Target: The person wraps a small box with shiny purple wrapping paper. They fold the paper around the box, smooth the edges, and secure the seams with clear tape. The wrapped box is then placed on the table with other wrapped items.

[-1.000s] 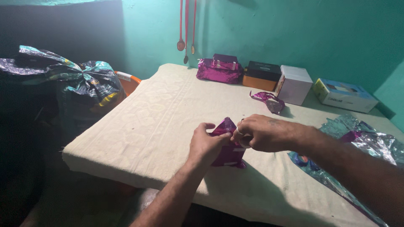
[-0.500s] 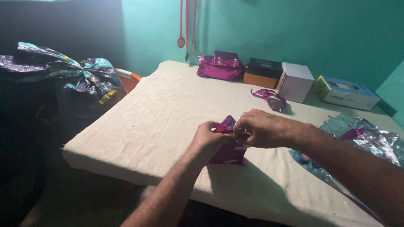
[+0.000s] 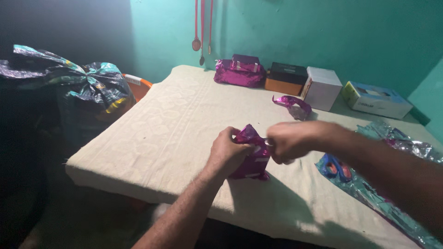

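A small parcel in shiny purple foil (image 3: 251,159) rests on the cream cloth of the table (image 3: 175,124), near its front edge. My left hand (image 3: 227,152) grips the parcel's left side and folded top. My right hand (image 3: 287,140), blurred by motion, has its fingers closed at the parcel's upper right edge. Whether it pinches the foil or something small is not visible. A ring shows on one of its fingers.
A crumpled scrap of purple foil (image 3: 293,105) lies further back. Along the wall stand a purple wrapped package (image 3: 240,73), a black and orange box (image 3: 286,78), a white box (image 3: 322,88) and a blue-white box (image 3: 376,99). Silvery wrapping sheets (image 3: 392,152) and blue-handled scissors (image 3: 336,167) lie right. A stuffed foil bag (image 3: 78,83) sits left.
My left hand has closed tighter over the parcel's top. My right hand has shifted slightly right and blurs with motion. The scissors have come into view beside my right forearm.
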